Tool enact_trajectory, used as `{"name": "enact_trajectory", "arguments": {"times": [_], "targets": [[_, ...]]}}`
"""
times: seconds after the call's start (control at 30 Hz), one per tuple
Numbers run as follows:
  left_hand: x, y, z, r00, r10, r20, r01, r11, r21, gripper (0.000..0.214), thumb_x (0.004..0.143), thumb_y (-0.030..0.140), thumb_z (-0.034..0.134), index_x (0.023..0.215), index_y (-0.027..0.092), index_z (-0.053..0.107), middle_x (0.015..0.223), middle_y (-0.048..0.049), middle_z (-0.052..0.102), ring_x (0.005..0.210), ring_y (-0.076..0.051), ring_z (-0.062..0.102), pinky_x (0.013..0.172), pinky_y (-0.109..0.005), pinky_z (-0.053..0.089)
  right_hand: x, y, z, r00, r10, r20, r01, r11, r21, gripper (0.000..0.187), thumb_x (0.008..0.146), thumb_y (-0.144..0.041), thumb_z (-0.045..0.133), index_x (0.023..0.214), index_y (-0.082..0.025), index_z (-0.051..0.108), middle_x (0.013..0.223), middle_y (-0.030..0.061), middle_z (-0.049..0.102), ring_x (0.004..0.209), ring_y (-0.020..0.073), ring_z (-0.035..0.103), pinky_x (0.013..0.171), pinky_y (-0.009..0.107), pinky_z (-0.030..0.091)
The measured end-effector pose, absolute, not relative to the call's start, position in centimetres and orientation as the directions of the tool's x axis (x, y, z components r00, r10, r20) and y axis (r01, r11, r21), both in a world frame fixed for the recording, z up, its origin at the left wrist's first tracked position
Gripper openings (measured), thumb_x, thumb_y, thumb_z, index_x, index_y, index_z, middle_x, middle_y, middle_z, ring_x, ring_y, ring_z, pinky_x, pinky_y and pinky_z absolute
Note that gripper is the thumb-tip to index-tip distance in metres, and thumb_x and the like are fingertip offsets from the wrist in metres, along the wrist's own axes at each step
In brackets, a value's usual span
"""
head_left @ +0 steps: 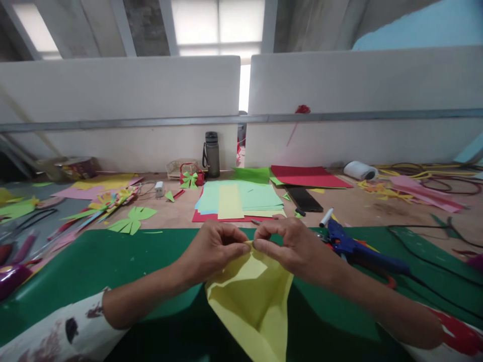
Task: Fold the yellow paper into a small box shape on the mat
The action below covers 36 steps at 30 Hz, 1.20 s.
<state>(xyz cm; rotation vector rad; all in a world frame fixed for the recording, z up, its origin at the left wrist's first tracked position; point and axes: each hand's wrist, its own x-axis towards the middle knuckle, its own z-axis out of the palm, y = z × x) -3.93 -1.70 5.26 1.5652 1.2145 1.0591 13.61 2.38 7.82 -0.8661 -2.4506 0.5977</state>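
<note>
A sheet of yellow paper (256,296) hangs between my hands, bent into a hollow, cone-like shape above the green mat (166,266). My left hand (217,246) pinches its upper edge between thumb and fingers. Close beside it, my right hand (285,241) pinches the same edge, the fingertips of both hands nearly touching. The lower tip of the paper runs out of the bottom of the view. Right of my right hand lies a blue glue gun (358,251) with its cord trailing off to the right.
Behind my hands lies a stack of coloured paper (260,196). A black phone (304,199), a white marker (326,217) and red sheets (309,176) are to its right. A dark bottle (212,155) stands against the white panel. Green paper leaves (133,220) and paper flowers (109,200) lie left.
</note>
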Motion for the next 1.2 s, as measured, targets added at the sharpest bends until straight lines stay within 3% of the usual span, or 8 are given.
{"name": "enact_trajectory", "arguments": {"times": [0.17,0.33,0.43,0.53,0.7,0.9,1.2], "targets": [[-3.9,-1.3,4.4,0.155,0.980,0.125,0.157,-0.150,0.976,0.013,0.069,0.022,0.065,0.072,0.010,0.069,0.060,-0.0026,0.064,0.051,-0.009,0.053,0.049,-0.019,0.041,13.3,2.4,7.9,-0.678,0.687,0.260,0.466,0.676,-0.571,0.019,0.077,-0.022,0.050,0.060,-0.016,0.056,0.062,-0.0015,0.056,0.061,0.0112,0.046,0.059,0.026,0.032],[-4.0,-1.1,4.0,0.224,0.953,0.206,0.143,-0.241,0.960,0.012,0.071,0.021,0.063,0.071,0.010,0.068,0.064,-0.0031,0.065,0.055,-0.010,0.054,0.052,-0.020,0.042,13.9,3.2,8.2,-0.719,0.694,-0.024,0.426,0.414,-0.804,0.021,0.077,-0.030,0.048,0.063,-0.016,0.056,0.052,-0.0053,0.038,0.049,0.0077,0.031,0.046,0.022,0.023],[-4.0,-1.1,4.1,0.233,0.955,0.184,0.169,-0.226,0.959,0.014,0.073,0.023,0.062,0.073,0.010,0.068,0.066,-0.0041,0.065,0.057,-0.010,0.054,0.053,-0.021,0.043,14.2,3.8,8.3,-0.751,0.654,-0.090,0.381,0.318,-0.868,0.020,0.075,-0.031,0.050,0.063,-0.016,0.055,0.052,-0.0059,0.036,0.048,0.0072,0.029,0.046,0.022,0.024],[-3.9,-1.0,4.1,0.200,0.961,0.193,0.195,-0.232,0.953,0.010,0.071,0.020,0.064,0.071,0.010,0.066,0.063,-0.0021,0.064,0.055,-0.009,0.053,0.051,-0.019,0.043,14.2,4.0,8.2,-0.749,0.654,-0.109,0.386,0.297,-0.873,0.017,0.074,-0.029,0.051,0.063,-0.016,0.055,0.053,-0.0056,0.039,0.048,0.0070,0.030,0.045,0.022,0.024],[-3.9,-1.0,4.3,0.207,0.915,0.347,0.290,-0.396,0.871,0.006,0.067,0.007,0.065,0.070,0.013,0.065,0.066,0.0001,0.064,0.062,-0.009,0.056,0.059,-0.019,0.046,14.3,3.7,7.7,-0.749,0.656,-0.097,0.407,0.339,-0.848,0.017,0.077,-0.026,0.048,0.066,-0.016,0.056,0.053,-0.0063,0.039,0.047,0.0064,0.030,0.044,0.021,0.022],[-4.1,-1.3,4.3,0.239,0.860,0.451,0.358,-0.510,0.782,0.005,0.070,0.008,0.065,0.071,0.013,0.063,0.066,0.0002,0.064,0.061,-0.010,0.056,0.058,-0.020,0.046,14.6,3.6,7.7,-0.773,0.630,-0.081,0.404,0.389,-0.828,0.018,0.079,-0.026,0.045,0.068,-0.015,0.055,0.054,-0.0062,0.035,0.048,0.0065,0.028,0.044,0.022,0.021],[-4.0,-1.2,4.3,0.279,0.856,0.435,0.382,-0.515,0.767,0.009,0.071,0.005,0.062,0.070,0.013,0.065,0.068,-0.0004,0.066,0.062,-0.010,0.059,0.060,-0.020,0.047,14.9,4.5,7.3,-0.808,0.577,-0.117,0.392,0.379,-0.838,0.020,0.079,-0.029,0.046,0.069,-0.015,0.056,0.055,-0.0062,0.032,0.049,0.0073,0.024,0.045,0.023,0.019]]}}
